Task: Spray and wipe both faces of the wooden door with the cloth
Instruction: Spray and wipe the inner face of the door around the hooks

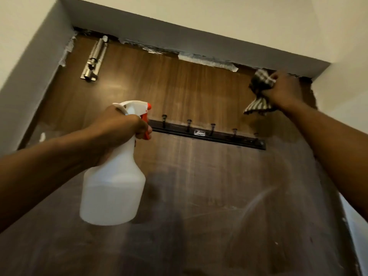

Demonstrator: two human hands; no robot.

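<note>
Cream walls and a pale lintel frame the wooden door [199,92], seen from below with its brown inner face filling the view. The right hand [282,90] grips a bunched checked cloth [260,80] and presses it against the door's upper right corner, just under the lintel; a loose tail of cloth hangs below the hand. The left hand [119,128] is wrapped round the neck of a white spray bottle [113,186], one finger curled over the orange trigger, with the nozzle aimed at the door's middle and the bottle held clear of the wood.

A dark hook rail [209,134] crosses the door below the cloth, a metal bolt [94,58] sits near the upper left corner, and ragged tape [207,61] clings along the top edge. Pale curved streaks show toward the lower right of the face.

The step in hand looks like wiping the top band. It would go best with the cloth spread flatter, drawn along the top edge toward the bolt in overlapping passes, then worked downward so drips are caught. The loose tape and the hooks could snag the cloth, so lighter pressure there makes sense. Short, light sprays should avoid runs. The door's other face is out of view and presumably remains to be done.
</note>
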